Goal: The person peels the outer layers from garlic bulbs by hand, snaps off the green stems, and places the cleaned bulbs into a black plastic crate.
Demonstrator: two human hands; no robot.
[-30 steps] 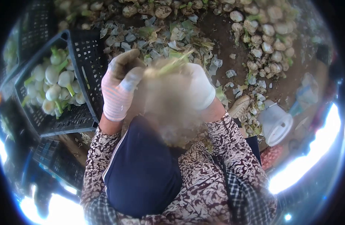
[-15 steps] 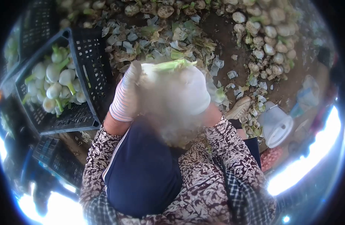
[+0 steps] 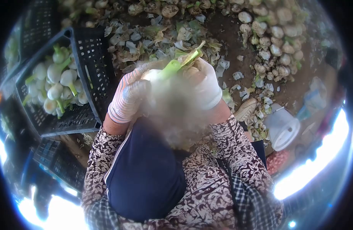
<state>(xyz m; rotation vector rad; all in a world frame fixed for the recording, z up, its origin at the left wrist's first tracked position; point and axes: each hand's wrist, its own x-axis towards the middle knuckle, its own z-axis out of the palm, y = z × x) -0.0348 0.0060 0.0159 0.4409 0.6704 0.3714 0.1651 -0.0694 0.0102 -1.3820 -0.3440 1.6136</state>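
Note:
In front of my raised knee, both gloved hands are together at a white garlic bulb (image 3: 152, 74) with a thick green stem (image 3: 171, 69). My left hand (image 3: 127, 94), in a striped knit glove, is closed around the bulb from the left. My right hand (image 3: 208, 86), in a whitish glove, is curled at the other side of the stem, closed on a strip of green and dry leaf (image 3: 192, 57) that sticks up and away. A hazy smear across the middle of the view hides the lower part of the bulb and some fingers.
At left stands a black plastic crate (image 3: 90, 61) with cleaned white bulbs (image 3: 55, 84). Peeled skins (image 3: 136, 40) litter the ground ahead. Untrimmed bulbs (image 3: 276, 50) are heaped at upper right. A white bucket (image 3: 283, 128) lies tipped at right, near a shoe (image 3: 245, 110).
The bulb's stem has come up into view between my hands. The leaf strip, flat across the top before, now angles up to the right at my right hand.

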